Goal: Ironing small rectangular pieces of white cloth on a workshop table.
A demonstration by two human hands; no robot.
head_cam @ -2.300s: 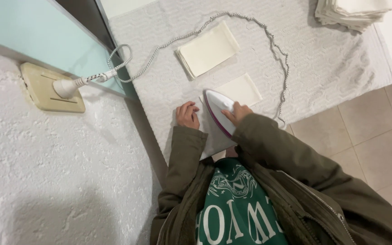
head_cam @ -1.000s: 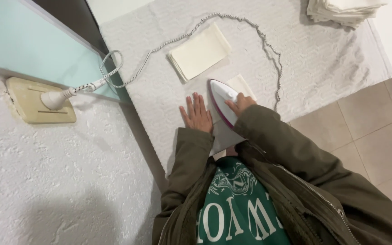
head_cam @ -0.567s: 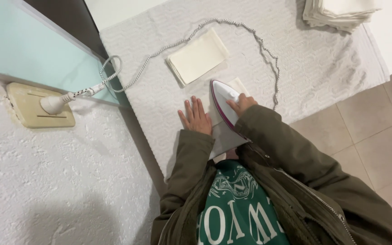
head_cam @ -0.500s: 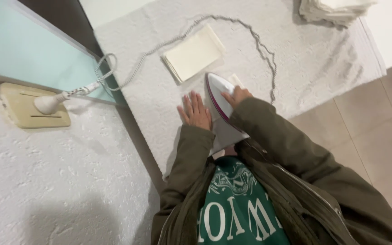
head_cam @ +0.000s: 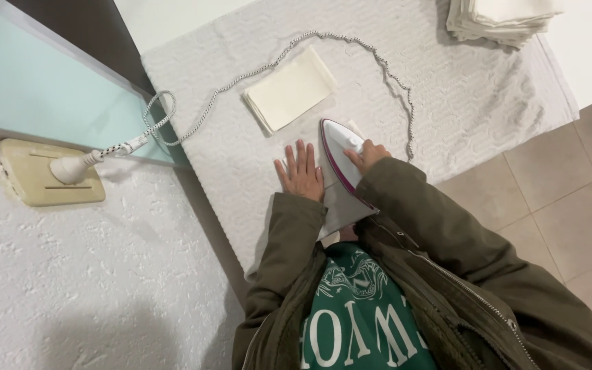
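Note:
My right hand grips the handle of a white iron with a purple edge. The iron rests on a cream cloth that it almost fully covers. My left hand lies flat with fingers spread on the white textured ironing cover, just left of the iron. A folded cream cloth lies a little farther away, up and left of the iron. The iron's braided cord loops across the cover.
The cord runs to a white plug in a beige wall socket on the left. A stack of folded cloths sits at the far right corner. Beige floor tiles lie on the right, a rough white wall on the left.
My left hand went from curled to flat with fingers spread beside the iron. The iron slid slightly forward over the cloth, which is now nearly hidden under it.

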